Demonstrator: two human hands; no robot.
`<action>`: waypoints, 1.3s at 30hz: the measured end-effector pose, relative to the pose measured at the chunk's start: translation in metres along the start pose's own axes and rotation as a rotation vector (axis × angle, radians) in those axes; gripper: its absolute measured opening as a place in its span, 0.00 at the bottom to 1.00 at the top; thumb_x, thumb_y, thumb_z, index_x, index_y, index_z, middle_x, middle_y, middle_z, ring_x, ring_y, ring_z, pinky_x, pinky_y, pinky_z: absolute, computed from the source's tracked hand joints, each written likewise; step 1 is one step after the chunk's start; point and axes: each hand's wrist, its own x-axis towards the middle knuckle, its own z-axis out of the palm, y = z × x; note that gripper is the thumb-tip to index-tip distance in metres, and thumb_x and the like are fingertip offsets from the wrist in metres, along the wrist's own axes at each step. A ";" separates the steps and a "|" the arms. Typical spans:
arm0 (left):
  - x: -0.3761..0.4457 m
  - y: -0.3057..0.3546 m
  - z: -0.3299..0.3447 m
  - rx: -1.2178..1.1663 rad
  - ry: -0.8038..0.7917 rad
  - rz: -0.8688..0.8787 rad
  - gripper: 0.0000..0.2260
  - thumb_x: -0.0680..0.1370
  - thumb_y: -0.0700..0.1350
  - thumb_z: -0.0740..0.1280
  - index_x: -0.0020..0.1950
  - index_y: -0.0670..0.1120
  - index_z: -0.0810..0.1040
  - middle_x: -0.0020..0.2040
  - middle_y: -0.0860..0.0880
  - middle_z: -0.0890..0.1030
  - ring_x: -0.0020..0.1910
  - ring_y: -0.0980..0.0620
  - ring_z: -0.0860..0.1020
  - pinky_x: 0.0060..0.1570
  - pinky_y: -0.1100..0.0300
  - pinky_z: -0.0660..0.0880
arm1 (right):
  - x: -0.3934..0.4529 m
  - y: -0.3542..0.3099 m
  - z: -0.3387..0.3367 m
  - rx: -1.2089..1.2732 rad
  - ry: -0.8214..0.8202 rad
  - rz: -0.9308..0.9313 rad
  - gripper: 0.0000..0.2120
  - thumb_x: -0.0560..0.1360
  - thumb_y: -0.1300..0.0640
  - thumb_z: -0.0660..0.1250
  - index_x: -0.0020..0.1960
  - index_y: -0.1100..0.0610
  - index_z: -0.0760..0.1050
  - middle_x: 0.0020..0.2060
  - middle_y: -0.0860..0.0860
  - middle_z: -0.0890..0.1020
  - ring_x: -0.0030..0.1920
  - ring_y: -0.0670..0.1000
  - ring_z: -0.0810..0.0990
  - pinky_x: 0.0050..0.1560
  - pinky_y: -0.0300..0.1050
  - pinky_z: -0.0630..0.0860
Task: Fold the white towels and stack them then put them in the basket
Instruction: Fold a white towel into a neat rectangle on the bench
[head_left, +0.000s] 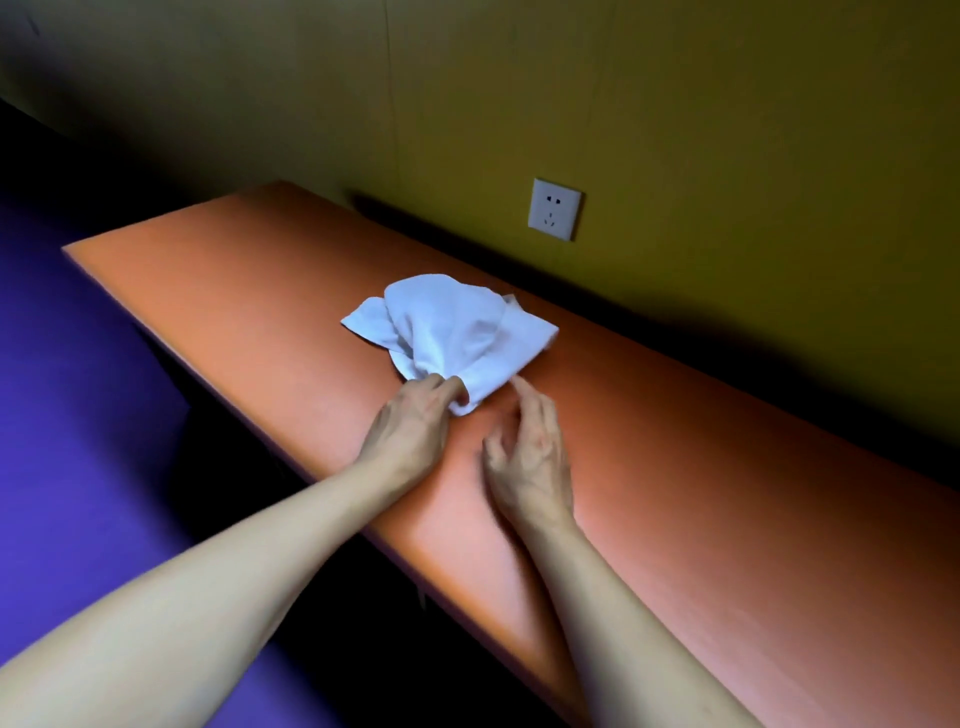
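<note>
Head view: left hand (410, 431) reaching forward, pinching near corner of crumpled white towel (452, 332) on orange table (727, 467); right hand (530, 462) loose-fingered, empty, just beside towel's edge.

This looks like a plain indoor room, though whether it is a home, a dormitory or a hotel room cannot be told. A long, narrow orange-brown worktop (675, 467) with a smooth, board-like surface runs along a flat olive-yellow wall (675, 104), its far edge close against it. Just above the worktop, a square white plastic wall socket (554, 209) with two sets of pin holes is mounted on that wall. To the left, beside and below the worktop, lies a broad purple surface (78, 415), possibly floor or bedding. The lighting is dim, with deep shadow along the wall's base.
</note>
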 end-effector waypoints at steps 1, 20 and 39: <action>-0.013 0.012 0.001 -0.026 -0.011 0.022 0.13 0.75 0.38 0.57 0.55 0.47 0.76 0.47 0.46 0.78 0.47 0.39 0.77 0.37 0.47 0.76 | -0.001 0.000 -0.004 0.048 0.084 0.017 0.30 0.71 0.59 0.63 0.74 0.53 0.68 0.63 0.53 0.74 0.62 0.56 0.75 0.64 0.52 0.72; -0.146 0.142 0.001 -0.005 -0.017 0.335 0.20 0.70 0.49 0.64 0.61 0.48 0.75 0.45 0.55 0.81 0.43 0.49 0.76 0.52 0.59 0.67 | -0.111 0.065 -0.200 -0.938 -0.084 -0.533 0.12 0.63 0.57 0.71 0.47 0.55 0.79 0.54 0.52 0.80 0.66 0.57 0.76 0.74 0.64 0.53; -0.084 0.269 -0.116 -0.006 0.075 0.301 0.11 0.75 0.53 0.72 0.46 0.49 0.73 0.40 0.50 0.80 0.41 0.41 0.79 0.37 0.53 0.71 | -0.189 0.028 -0.426 -0.311 0.138 0.084 0.12 0.65 0.57 0.73 0.32 0.53 0.69 0.23 0.46 0.70 0.28 0.48 0.67 0.29 0.43 0.64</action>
